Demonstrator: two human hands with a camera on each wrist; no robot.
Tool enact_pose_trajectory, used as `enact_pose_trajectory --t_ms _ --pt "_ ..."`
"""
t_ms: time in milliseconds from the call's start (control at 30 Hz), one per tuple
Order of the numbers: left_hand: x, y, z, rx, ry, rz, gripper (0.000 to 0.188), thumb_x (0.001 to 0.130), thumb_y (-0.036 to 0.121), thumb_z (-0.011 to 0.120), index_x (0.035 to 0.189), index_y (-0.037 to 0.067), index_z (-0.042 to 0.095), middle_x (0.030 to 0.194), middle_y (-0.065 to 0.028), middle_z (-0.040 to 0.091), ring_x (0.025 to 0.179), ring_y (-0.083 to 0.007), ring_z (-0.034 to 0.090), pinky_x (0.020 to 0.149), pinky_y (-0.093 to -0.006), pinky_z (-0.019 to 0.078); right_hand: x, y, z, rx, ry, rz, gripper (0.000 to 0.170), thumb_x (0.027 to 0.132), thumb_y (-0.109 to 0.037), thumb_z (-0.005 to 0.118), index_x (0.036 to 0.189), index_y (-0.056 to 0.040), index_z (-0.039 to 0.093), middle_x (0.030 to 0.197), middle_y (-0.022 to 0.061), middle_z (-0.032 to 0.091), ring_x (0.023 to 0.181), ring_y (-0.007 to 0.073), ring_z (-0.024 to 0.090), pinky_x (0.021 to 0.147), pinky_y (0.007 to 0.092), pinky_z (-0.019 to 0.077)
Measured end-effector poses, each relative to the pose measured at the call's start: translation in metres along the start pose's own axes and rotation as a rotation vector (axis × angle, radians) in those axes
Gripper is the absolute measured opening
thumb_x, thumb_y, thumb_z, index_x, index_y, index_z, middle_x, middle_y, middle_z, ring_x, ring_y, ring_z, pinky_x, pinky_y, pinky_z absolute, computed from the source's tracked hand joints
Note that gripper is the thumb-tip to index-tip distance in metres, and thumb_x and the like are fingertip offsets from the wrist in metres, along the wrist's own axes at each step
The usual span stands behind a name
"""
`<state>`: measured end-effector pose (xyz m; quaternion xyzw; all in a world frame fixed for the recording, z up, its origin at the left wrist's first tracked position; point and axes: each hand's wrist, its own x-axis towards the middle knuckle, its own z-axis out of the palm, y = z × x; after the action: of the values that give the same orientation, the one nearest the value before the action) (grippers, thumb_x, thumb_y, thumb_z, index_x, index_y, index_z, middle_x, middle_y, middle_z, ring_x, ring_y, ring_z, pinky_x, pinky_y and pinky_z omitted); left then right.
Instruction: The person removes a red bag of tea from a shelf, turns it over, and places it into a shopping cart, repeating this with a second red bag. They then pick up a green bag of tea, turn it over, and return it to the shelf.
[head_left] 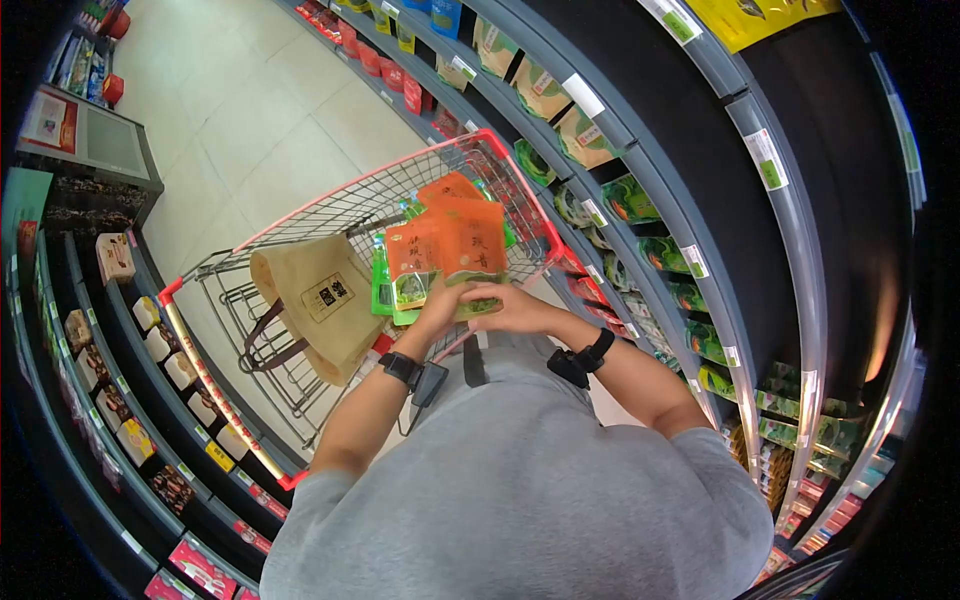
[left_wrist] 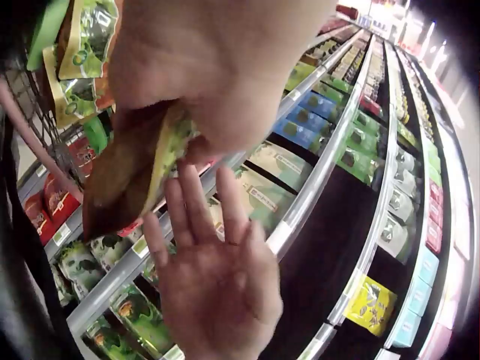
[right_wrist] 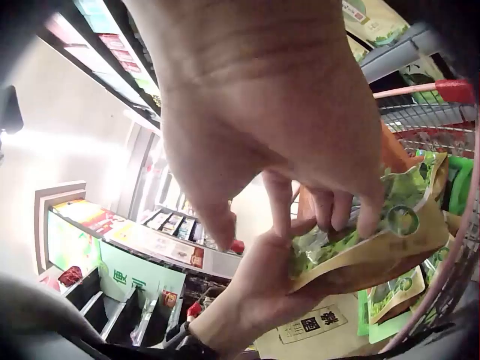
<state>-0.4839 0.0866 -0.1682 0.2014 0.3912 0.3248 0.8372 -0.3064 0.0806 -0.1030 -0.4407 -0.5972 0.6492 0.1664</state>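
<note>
My left hand [head_left: 440, 308] grips the lower end of an orange food pouch [head_left: 473, 235] with a clear window showing green contents. In the right wrist view this left hand [right_wrist: 259, 289] lies under the pouch [right_wrist: 397, 232], its fingers around the near end. My right hand [head_left: 515, 308] is on the other side, fingers extended over the pouch's near end. Seen from the left wrist, the right hand [left_wrist: 217, 292] has its palm showing and fingers fairly straight, tips close to the pouch [left_wrist: 139, 169]. Similar orange pouches [head_left: 408, 255] lie just beyond in the cart.
The wire shopping cart [head_left: 365, 180] with a red rim stands before me, holding a beige tote bag [head_left: 295, 285] and green packs [head_left: 380, 285]. Shelves of packaged food [head_left: 620, 120] curve along the right; a lower shelf unit [head_left: 160, 370] is at the left. Tiled floor [head_left: 240, 100] stretches ahead.
</note>
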Motion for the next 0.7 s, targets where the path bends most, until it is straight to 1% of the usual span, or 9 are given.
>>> enact_pose_trajectory --t_ms 33,67,167,200,300,433,533,633,700 --pt "0.0 -0.001 -0.003 0.004 0.02 0.009 0.038 0.088 0.009 0.055 0.122 -0.004 0.046 0.11 -0.0128 0.059 0.097 -0.0204 0.061 0.084 -0.0311 0.0497 0.006 0.008 -0.004 0.047 0.019 0.065 0.055 0.078 -0.018 0.073 0.125 -0.0019 0.052 0.131 0.0126 0.049 0.115 0.0231 0.051 0.097 0.0347 0.0411" --pt "-0.007 0.009 0.003 0.029 0.114 -0.033 0.035 0.085 0.002 0.053 0.12 -0.004 0.048 0.105 -0.0134 0.062 0.093 -0.0225 0.063 0.081 -0.0328 0.0516 0.009 0.019 -0.005 0.096 0.039 0.132 0.058 0.077 -0.02 0.074 0.127 -0.0017 0.051 0.133 0.0138 0.047 0.117 0.0243 0.05 0.099 0.0353 0.0402" --pt "-0.008 0.006 -0.004 0.0 0.144 -0.06 0.034 0.085 0.003 0.053 0.118 -0.004 0.049 0.105 -0.015 0.062 0.093 -0.0232 0.063 0.08 -0.035 0.0524 0.015 0.036 -0.009 -0.217 0.506 0.107 0.071 0.075 -0.022 0.076 0.132 0.0018 0.041 0.13 0.0187 0.047 0.112 0.0253 0.055 0.096 0.0373 0.043" --pt "-0.007 0.003 -0.008 0.029 0.138 -0.047 0.035 0.085 0.002 0.053 0.119 -0.004 0.049 0.106 -0.015 0.061 0.094 -0.0237 0.063 0.08 -0.0345 0.0526 0.012 0.037 -0.012 0.082 0.494 0.232 0.086 0.075 -0.023 0.077 0.139 0.0032 0.026 0.131 0.0218 0.045 0.11 0.0262 0.057 0.095 0.0367 0.0439" --pt "-0.003 -0.013 -0.024 0.062 0.139 -0.024 0.038 0.085 0.001 0.053 0.122 -0.004 0.047 0.109 -0.0154 0.06 0.095 -0.0248 0.063 0.079 -0.0338 0.053 0.013 0.032 -0.015 0.353 0.544 0.467 0.096 0.075 -0.029 0.078 0.144 -0.0027 0.017 0.13 0.0209 0.047 0.117 0.0283 0.05 0.091 0.0435 0.0462" --pt "-0.004 -0.019 -0.033 -0.022 0.15 -0.04 0.038 0.087 0.004 0.052 0.124 -0.003 0.046 0.111 -0.0155 0.059 0.097 -0.0253 0.062 0.082 -0.035 0.0525 0.014 0.023 -0.013 0.609 0.46 0.573 0.079 0.081 -0.025 0.072 0.142 -0.008 0.024 0.126 0.0143 0.052 0.111 0.0274 0.055 0.086 0.0407 0.05" --pt "-0.011 -0.01 -0.029 -0.142 0.156 -0.071 0.035 0.088 0.005 0.051 0.122 -0.003 0.047 0.113 -0.0161 0.059 0.097 -0.0257 0.062 0.082 -0.0371 0.0531 0.012 0.041 -0.01 0.866 0.128 0.623 0.053 0.087 -0.019 0.066 0.132 -0.0092 0.041 0.12 0.0095 0.056 0.105 0.0244 0.058 0.084 0.0395 0.0517" --pt "-0.009 -0.01 -0.032 -0.198 0.145 -0.06 0.034 0.09 0.01 0.05 0.122 -0.003 0.047 0.115 -0.0163 0.058 0.097 -0.0255 0.062 0.08 -0.0375 0.054 0.015 0.043 0.0 0.858 0.22 0.648 0.034 0.09 -0.017 0.062 0.121 -0.0098 0.051 0.116 0.0085 0.058 0.103 0.0209 0.059 0.082 0.0372 0.0537" --pt "-0.004 -0.019 -0.045 -0.114 0.145 -0.061 0.034 0.092 0.014 0.049 0.122 -0.002 0.047 0.116 -0.0157 0.058 0.097 -0.0251 0.062 0.078 -0.037 0.0543 0.019 0.053 -0.001 0.816 0.251 0.652 0.034 0.09 -0.018 0.062 0.12 -0.0102 0.051 0.114 0.0084 0.059 0.102 0.02 0.06 0.081 0.0358 0.0543"
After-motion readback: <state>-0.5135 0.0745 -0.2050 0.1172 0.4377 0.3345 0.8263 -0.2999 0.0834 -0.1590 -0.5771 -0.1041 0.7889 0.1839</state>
